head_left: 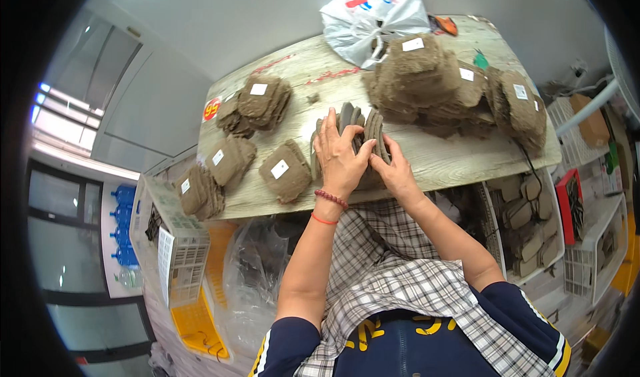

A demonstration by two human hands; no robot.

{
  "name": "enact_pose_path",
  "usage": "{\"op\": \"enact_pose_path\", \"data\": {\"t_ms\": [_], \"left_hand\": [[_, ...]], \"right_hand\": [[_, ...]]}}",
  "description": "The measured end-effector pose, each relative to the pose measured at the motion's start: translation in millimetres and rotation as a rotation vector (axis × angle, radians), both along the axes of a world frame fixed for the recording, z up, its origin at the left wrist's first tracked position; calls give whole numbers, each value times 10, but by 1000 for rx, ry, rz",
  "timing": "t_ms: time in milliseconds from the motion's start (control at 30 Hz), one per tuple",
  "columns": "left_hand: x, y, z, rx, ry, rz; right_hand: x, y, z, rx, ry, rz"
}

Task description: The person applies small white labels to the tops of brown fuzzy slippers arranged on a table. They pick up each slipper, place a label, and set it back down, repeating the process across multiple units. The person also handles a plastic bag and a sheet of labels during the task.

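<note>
On the wooden table (pixel 440 160) my left hand (pixel 340 157) and my right hand (pixel 395 170) press together on a stack of brown felt-like pads (pixel 357 120) standing on edge near the front of the table. My left hand lies over the top of the stack, fingers spread. My right hand grips its right side. A bead bracelet and a red string circle my left wrist.
Bundles of the same brown pads with white labels lie left (pixel 285 170) (pixel 230 158) (pixel 260 100) and in a large heap at right (pixel 453 84). A white plastic bag (pixel 373 20) sits at the back. White crates (pixel 177 244) (pixel 527 224) flank the table; a yellow crate (pixel 197 324) is below.
</note>
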State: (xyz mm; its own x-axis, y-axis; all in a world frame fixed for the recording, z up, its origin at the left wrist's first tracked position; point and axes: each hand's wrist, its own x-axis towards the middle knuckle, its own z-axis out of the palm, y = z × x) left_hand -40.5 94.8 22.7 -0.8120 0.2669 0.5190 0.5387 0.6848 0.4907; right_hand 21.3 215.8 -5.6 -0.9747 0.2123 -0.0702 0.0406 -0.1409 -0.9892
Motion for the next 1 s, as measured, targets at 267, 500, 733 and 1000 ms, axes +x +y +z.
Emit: {"op": "enact_pose_path", "data": {"t_ms": [267,500,733,1000], "left_hand": [[-225,-279,63,164,-16,90],[-491,-588,230,77,3,197],[-390,-711,667,-112,173,164],[-708,-1368,739,-362,395,358]], "right_hand": [[-366,-277,-204,-526,24,77],[-688,-625,-183,-592,11,89],[-745,-833,-12,-661,170,141],[-1284,-1630,134,-486,124,258]]}}
